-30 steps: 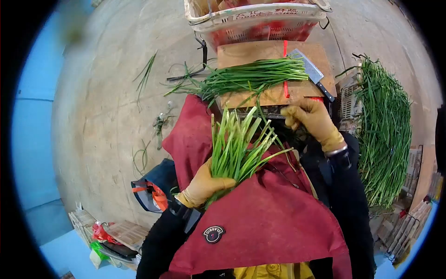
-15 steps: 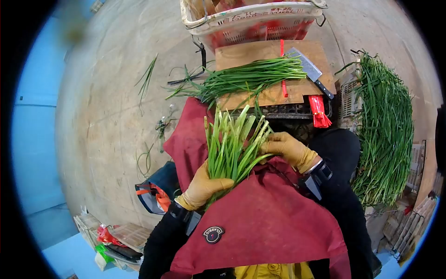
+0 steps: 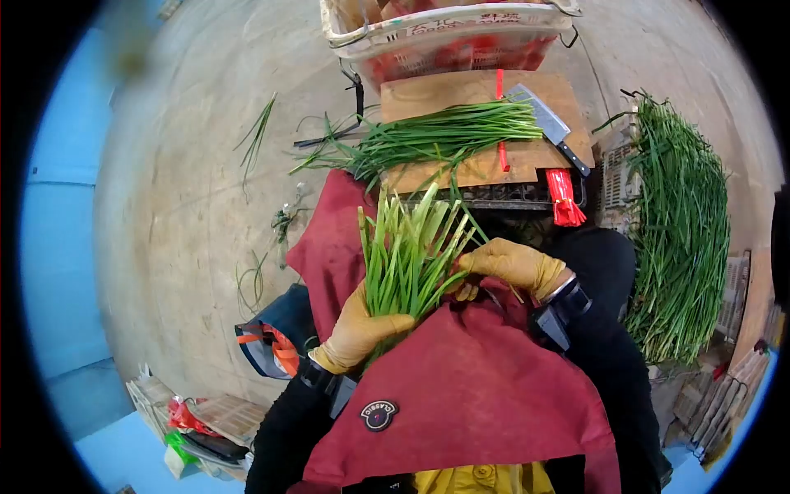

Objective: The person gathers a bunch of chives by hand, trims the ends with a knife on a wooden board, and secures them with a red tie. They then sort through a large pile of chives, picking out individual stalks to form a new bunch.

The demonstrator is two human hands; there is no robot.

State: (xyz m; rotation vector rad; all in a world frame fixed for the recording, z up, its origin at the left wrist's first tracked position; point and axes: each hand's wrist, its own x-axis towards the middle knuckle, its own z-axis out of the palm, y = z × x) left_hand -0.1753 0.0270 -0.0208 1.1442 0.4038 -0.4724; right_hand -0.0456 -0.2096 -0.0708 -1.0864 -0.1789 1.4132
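My left hand [image 3: 360, 329], in a yellowish glove, is wrapped round a bunch of green stalks [image 3: 403, 263] above the red apron [image 3: 477, 387]. The pale cut ends of the stalks point away from me. At the bunch's right side, my right hand [image 3: 514, 267], gloved too, has its fingers bent together beside the stalks; what they hold, if anything, is too small to name. Beyond the hands, more long green stalks [image 3: 453, 132] lie on a wooden board [image 3: 411, 90] across a red strip [image 3: 504, 156], with a cleaver [image 3: 547, 123] at their right.
Red ties [image 3: 564, 198] hang at the board's front edge. Behind it stands a white basket [image 3: 461, 33]. A crate heaped with green stalks [image 3: 679, 239] is at the right. Loose stalks [image 3: 259, 136] and a dark bag [image 3: 284, 329] lie on the left floor.
My right hand has shifted slightly right and down from the stalk tips, and its fingers have curled further. The left hand keeps its grip on the bunch.
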